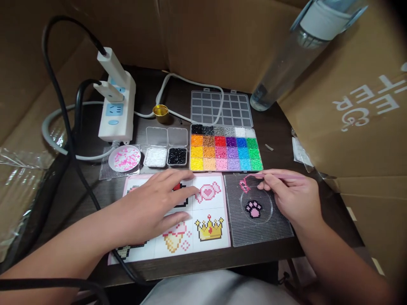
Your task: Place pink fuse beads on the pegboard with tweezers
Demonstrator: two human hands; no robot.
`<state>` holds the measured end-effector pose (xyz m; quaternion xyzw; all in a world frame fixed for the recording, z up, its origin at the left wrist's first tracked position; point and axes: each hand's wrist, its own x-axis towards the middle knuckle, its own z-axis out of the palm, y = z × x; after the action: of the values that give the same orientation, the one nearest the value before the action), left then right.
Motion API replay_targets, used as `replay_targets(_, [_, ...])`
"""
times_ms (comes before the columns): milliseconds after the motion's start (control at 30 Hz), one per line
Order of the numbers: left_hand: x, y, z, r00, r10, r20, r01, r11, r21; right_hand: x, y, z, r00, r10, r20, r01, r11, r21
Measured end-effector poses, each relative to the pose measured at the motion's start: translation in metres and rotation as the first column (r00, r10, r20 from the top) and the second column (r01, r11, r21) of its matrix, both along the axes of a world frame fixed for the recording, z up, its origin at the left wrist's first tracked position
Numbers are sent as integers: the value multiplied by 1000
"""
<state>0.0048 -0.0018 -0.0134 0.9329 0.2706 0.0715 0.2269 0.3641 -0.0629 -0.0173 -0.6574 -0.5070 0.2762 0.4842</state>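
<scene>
The right hand [294, 197] pinches pink tweezers [280, 175] over the clear pegboard [259, 212], just below the bead organizer [225, 148]. Left of the pegboard, the left hand [155, 203] lies open, flat on the pattern sheet [206, 216].

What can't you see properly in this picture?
Head view:
- Pattern sheet: the left hand covers its middle pictures.
- Pink tool: whether its tip carries a bead is too small to tell; right hand grips it.
- Water bottle: top cut off by the edge.
</scene>
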Motion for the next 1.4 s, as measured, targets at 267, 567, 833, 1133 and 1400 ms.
replay_targets(267, [-4,1,-5,1000,1,7,-2,1000,28,-1,2,1,998,17,-52,-18,1000,-23])
replay_targets(567, [-3,1,-5,1000,14,23,-15,999,41,1,1,0,1000,18,-23,-19,999,-35])
replay_targets(833, [-3,1,-3,1000,12,23,-13,1000,19,1,1,0,1000,20,-13,-20,999,-33])
replay_targets(1133, [-2,1,-4,1000,2,22,-2,1000,23,1,1,1,999,21,-35,-21,1000,-10])
replay_targets(1400, [1,-1,3,1000,-14,-24,14,1000,5,4,-3,-8,985,-17,-172,19,1000,14])
